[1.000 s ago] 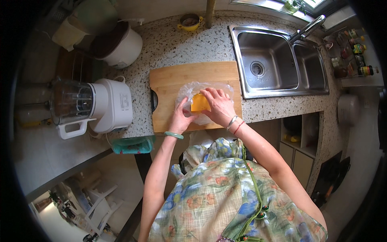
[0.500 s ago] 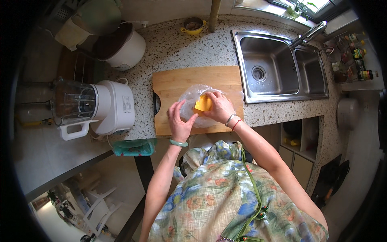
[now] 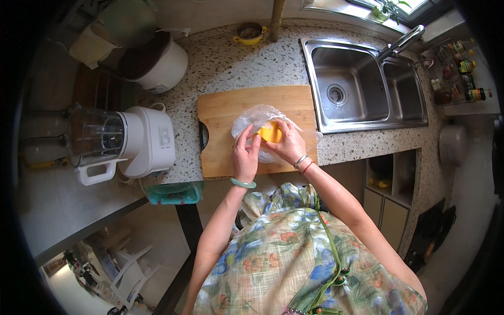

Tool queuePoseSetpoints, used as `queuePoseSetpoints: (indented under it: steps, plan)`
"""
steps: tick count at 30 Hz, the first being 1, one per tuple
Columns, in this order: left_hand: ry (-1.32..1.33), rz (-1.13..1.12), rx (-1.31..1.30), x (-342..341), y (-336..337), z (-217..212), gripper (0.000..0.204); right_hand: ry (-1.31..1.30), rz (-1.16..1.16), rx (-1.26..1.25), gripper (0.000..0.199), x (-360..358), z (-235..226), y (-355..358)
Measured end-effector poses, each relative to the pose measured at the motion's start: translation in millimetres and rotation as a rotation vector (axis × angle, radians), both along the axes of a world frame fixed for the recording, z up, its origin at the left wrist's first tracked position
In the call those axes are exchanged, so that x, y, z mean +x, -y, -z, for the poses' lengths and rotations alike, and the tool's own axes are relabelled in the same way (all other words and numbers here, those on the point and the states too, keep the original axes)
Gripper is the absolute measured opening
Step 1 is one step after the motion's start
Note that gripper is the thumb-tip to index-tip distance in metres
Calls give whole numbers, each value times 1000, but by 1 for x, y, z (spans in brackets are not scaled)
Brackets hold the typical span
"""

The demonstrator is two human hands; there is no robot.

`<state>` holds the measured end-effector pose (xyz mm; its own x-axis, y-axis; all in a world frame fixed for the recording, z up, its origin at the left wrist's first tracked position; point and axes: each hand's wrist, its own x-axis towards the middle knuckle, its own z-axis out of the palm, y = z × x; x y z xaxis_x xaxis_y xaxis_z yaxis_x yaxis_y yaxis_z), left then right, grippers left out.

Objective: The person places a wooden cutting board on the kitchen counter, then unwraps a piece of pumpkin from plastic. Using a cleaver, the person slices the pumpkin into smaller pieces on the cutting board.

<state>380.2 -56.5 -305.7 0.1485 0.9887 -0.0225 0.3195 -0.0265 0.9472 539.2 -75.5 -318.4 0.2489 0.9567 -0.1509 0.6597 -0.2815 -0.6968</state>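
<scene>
A yellow-orange chunk that looks like a piece of pumpkin (image 3: 271, 133) is between my hands, over a crumpled clear plastic bag (image 3: 261, 112). The bag spreads around the chunk on a wooden cutting board (image 3: 220, 107). My right hand (image 3: 290, 144) curls round the chunk's right side, fingers on its far edge. My left hand (image 3: 245, 156), with a green bangle at its wrist, closes with thumb and fingertips at the chunk's left edge, where bag film also lies. The chunk's underside is hidden.
A double steel sink (image 3: 350, 84) adjoins the board on the right. To the left stand a white blender (image 3: 149, 140) and a white round-bodied appliance (image 3: 165, 65). A small yellow pot (image 3: 249, 34) sits at the back. A teal container (image 3: 175, 192) hangs by the counter's front edge.
My left hand has moved right and its fingers have closed at the chunk's left edge. The chunk has turned and shifted slightly in my right hand, and the bag's folds have changed.
</scene>
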Motion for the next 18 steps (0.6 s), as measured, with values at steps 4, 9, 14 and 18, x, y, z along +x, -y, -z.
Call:
queuePoseSetpoints:
  steps: [4,9,14,18]
  plan:
    - [275,-92,-249,-5,-6,33,43,-50,52,17,71,3,13,2]
    - [490,69,-324,11,-12,30,67,-132,171,67,72,-3,2,-6]
    - [498,60,-260,27,-25,9,66,-120,156,216,72,0,-9,-16]
    - [504,-61,-217,30,-37,15,58,-192,38,320,87,2,-17,-17]
